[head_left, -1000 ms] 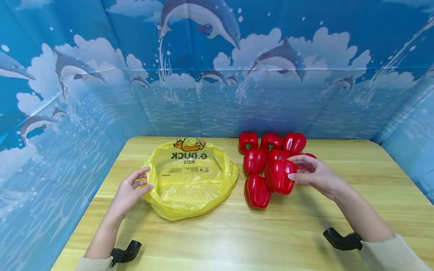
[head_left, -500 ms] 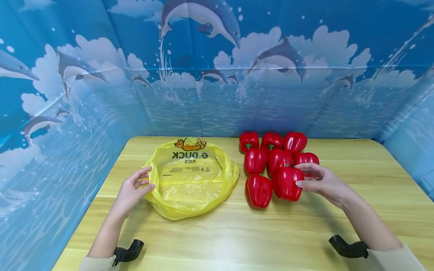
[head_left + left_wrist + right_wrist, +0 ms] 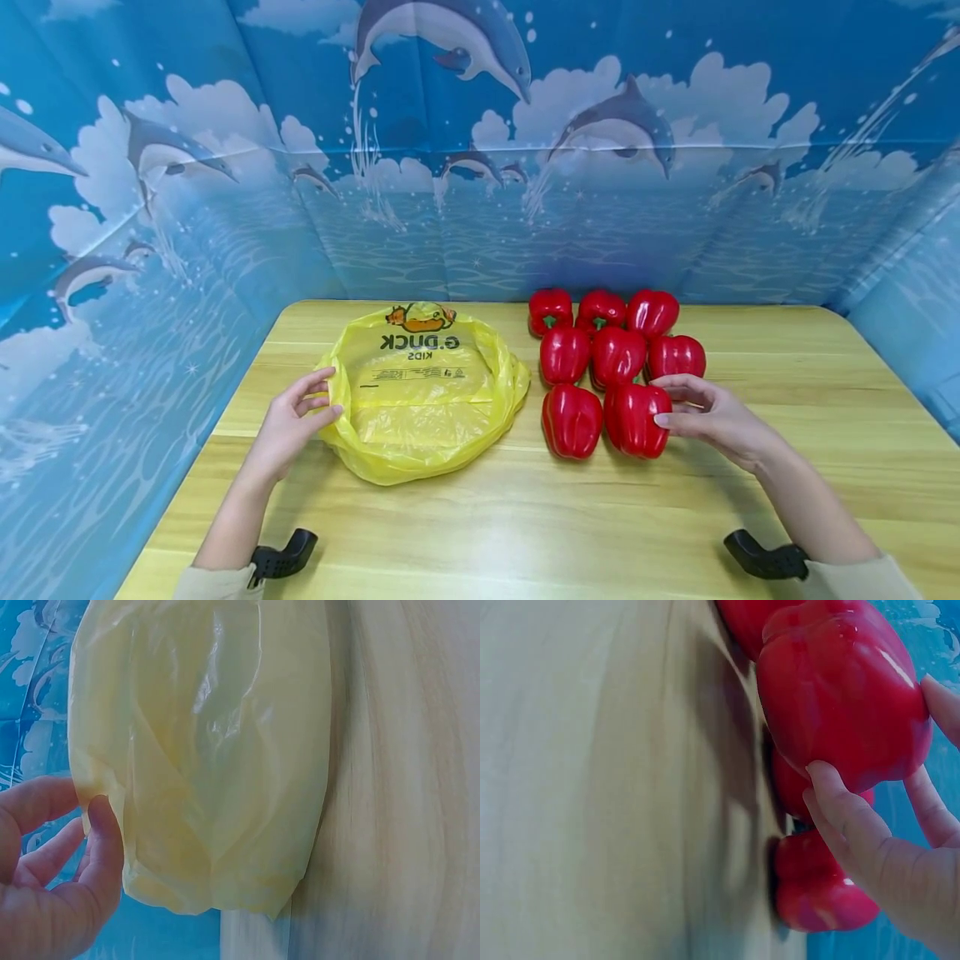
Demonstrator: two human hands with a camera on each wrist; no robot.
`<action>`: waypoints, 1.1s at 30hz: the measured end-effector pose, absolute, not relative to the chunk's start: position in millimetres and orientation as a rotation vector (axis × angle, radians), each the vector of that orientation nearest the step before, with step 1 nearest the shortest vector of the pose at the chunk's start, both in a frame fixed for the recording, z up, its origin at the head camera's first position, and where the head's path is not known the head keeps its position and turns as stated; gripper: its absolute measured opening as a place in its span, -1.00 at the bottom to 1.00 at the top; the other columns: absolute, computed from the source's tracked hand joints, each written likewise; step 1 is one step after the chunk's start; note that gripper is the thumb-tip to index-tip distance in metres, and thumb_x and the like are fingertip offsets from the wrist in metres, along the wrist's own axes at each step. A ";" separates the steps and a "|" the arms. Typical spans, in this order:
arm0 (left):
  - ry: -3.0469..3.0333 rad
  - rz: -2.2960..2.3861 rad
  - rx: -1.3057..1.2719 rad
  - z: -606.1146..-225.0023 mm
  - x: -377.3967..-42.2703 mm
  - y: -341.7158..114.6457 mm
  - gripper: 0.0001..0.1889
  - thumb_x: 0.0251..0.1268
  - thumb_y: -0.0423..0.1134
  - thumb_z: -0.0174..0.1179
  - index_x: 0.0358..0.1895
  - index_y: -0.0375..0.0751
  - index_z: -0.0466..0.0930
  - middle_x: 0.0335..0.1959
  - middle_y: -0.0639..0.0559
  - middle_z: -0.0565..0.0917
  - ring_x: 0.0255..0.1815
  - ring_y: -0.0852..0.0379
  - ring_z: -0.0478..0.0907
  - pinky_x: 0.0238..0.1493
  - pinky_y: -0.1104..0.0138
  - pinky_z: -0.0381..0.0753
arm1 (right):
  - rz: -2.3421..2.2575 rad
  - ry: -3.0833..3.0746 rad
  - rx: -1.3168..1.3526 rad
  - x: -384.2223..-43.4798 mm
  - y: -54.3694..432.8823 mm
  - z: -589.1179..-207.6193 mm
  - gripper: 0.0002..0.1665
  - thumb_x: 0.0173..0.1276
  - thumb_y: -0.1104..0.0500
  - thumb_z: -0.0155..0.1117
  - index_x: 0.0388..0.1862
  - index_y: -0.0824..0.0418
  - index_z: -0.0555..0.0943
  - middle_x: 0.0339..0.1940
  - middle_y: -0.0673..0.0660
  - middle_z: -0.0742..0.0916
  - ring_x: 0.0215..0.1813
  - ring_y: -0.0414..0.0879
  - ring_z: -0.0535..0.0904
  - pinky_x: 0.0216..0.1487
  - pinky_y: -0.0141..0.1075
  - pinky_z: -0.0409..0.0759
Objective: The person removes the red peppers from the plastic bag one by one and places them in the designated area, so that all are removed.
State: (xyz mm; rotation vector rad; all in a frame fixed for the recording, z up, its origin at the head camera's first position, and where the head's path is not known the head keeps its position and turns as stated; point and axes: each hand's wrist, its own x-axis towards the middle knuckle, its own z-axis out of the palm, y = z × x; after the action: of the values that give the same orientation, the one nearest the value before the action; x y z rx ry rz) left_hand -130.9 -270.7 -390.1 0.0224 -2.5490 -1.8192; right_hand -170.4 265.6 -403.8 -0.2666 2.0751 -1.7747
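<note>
My left hand [image 3: 288,425] pinches the left rim of a yellow plastic bag [image 3: 420,433] between thumb and fingers. The bag's mouth faces up, wide open, and a duck print shows on its far side. In the left wrist view the bag's thin wall [image 3: 210,787] hangs in folds beside the thumb. My right hand [image 3: 712,421] holds a red bell pepper [image 3: 636,421] from its right side, thumb on the near face. Seen from the right wrist, the fingers curve along the pepper [image 3: 840,697]. This pepper is the front right one of a cluster.
Several other red bell peppers stand close together behind and left of the held one, such as a front left pepper [image 3: 572,422] and a right one [image 3: 677,357]. Beneath is a wooden table [image 3: 495,533]. A dolphin-print curtain [image 3: 480,225] borders its back and sides.
The right hand has brought its bell pepper down and toward the front right of the cluster, uncovering peppers behind it. The left hand keeps its hold on the bag rim.
</note>
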 end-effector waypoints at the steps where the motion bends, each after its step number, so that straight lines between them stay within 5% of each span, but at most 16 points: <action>1: -2.553 -1.815 0.021 -390.4 -130.9 -271.0 -0.39 0.25 -0.38 0.17 0.37 -0.26 0.20 0.21 -0.25 0.29 0.16 -0.12 0.31 -0.13 0.51 0.49 | -1.775 2.072 -0.264 -170.3 265.5 -405.2 -0.57 0.28 0.31 0.17 0.10 0.03 0.40 -0.02 0.08 0.52 -0.04 -0.07 0.52 -0.10 -0.11 0.60; 19: -2.564 -1.791 0.000 -386.2 -134.0 -273.9 -0.38 0.25 -0.37 0.17 0.38 -0.25 0.19 0.20 -0.25 0.29 0.16 -0.13 0.32 -0.14 0.51 0.50 | -1.740 2.073 -0.225 -174.3 262.2 -413.0 -0.50 0.27 0.25 0.22 0.17 0.15 0.33 0.03 0.13 0.46 -0.02 -0.06 0.52 -0.07 -0.12 0.59; 33: -2.572 -1.810 -0.014 -387.3 -136.9 -271.6 -0.39 0.25 -0.39 0.17 0.36 -0.28 0.20 0.17 -0.27 0.29 0.15 -0.15 0.33 -0.15 0.49 0.51 | -1.693 2.102 -0.205 -174.4 258.4 -412.9 -0.34 0.25 0.24 0.25 0.27 0.33 0.22 0.15 0.36 0.35 0.03 -0.01 0.43 -0.06 -0.10 0.59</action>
State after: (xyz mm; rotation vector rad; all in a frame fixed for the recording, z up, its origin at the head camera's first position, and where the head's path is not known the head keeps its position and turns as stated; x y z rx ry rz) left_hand -136.9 -271.6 -387.3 -0.0135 -2.5722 -1.8097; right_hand -174.4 258.4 -412.9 -0.2050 2.1021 -1.6935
